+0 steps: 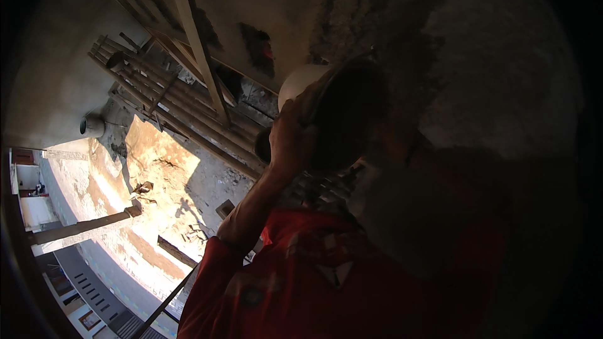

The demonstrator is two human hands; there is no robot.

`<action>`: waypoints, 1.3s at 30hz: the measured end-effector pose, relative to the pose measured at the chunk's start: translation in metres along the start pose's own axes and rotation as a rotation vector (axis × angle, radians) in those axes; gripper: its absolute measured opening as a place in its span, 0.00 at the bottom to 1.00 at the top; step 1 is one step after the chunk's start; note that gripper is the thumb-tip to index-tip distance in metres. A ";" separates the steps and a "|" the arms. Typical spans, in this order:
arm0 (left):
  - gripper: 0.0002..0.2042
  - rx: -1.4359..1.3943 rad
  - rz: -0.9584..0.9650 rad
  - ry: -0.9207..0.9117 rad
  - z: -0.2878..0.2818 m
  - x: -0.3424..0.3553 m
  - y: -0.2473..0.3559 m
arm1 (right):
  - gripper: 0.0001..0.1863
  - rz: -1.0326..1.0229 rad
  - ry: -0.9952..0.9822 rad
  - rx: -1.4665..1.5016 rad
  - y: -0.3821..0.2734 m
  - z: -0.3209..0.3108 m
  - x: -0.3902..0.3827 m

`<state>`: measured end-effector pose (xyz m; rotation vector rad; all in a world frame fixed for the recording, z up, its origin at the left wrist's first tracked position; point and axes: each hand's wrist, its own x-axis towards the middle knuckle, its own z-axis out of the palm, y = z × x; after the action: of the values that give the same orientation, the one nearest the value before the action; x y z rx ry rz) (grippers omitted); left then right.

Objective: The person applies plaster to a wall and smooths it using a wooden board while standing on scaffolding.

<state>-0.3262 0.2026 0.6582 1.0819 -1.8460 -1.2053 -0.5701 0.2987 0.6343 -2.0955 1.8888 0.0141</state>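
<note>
Plastering pan (pixel 348 113), dark and round, sits raised near the middle of the view, close against the rough grey wall (pixel 490 56), with a pale bucket-like shape (pixel 298 81) just behind its upper left rim.

Far to the left and well below lies sunlit ground (pixel 157 176); bundled poles (pixel 182 107) and a slanted wooden plank (pixel 201 44) cross the space between. With such a drop beside the person, a slip of the pan would likely send it, or whatever it carries, a long way down.

The left hand (pixel 289 141) wraps the pan's left edge, fingers closed around the rim, its red sleeve (pixel 264 282) running down to the lower edge. That one-sided hold looks like the weak point: if the pan tilts, the load could spill.

On the right, deep shadow covers everything, and I cannot tell where the right hand is or how its fingers sit, so support on that side is uncertain.
</note>
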 end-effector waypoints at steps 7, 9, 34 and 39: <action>0.31 -0.160 -0.055 0.028 -0.006 0.005 -0.009 | 0.17 -0.100 0.205 0.503 0.007 0.047 -0.010; 0.30 -0.249 -0.059 0.030 -0.008 0.003 -0.008 | 0.17 -0.242 0.267 0.203 0.015 0.030 -0.015; 0.31 -0.444 -0.049 0.212 -0.051 -0.002 -0.042 | 0.30 0.480 0.710 -0.223 0.002 -0.268 0.011; 0.32 -0.395 -0.035 0.200 -0.053 -0.008 -0.037 | 0.34 0.386 0.936 -0.087 0.000 -0.305 -0.014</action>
<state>-0.2671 0.1812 0.6416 0.9722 -1.3699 -1.3577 -0.6341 0.2386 0.9264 -1.8902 2.8107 -0.9589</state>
